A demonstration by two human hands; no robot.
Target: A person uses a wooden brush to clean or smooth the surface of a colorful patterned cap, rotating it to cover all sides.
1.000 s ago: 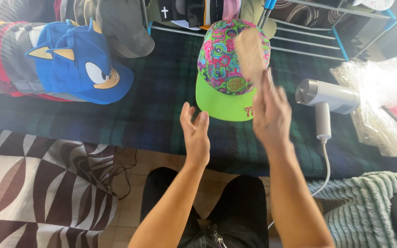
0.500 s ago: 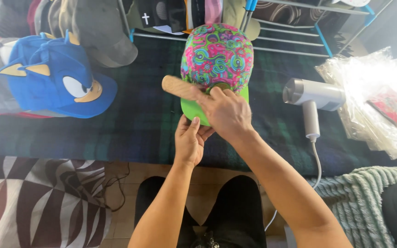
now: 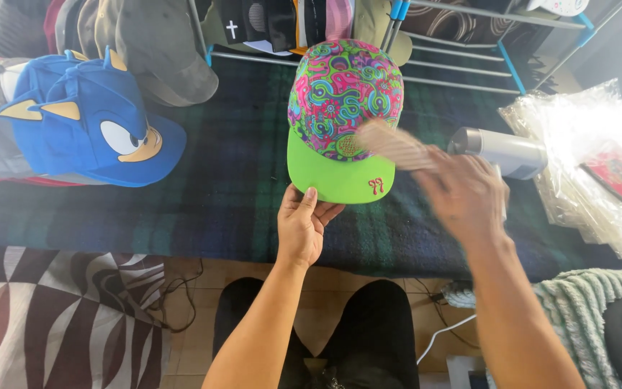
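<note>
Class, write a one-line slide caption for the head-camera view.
Left hand steadies a swirl-patterned cap by its green brim while the right hand holds a wooden brush over it.

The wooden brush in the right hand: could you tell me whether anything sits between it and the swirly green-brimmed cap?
Nothing visible does. The right hand holds the wooden brush directly at the colourful cap, while the left hand steadies the green brim. The hair dryer lies off to the side.
</note>
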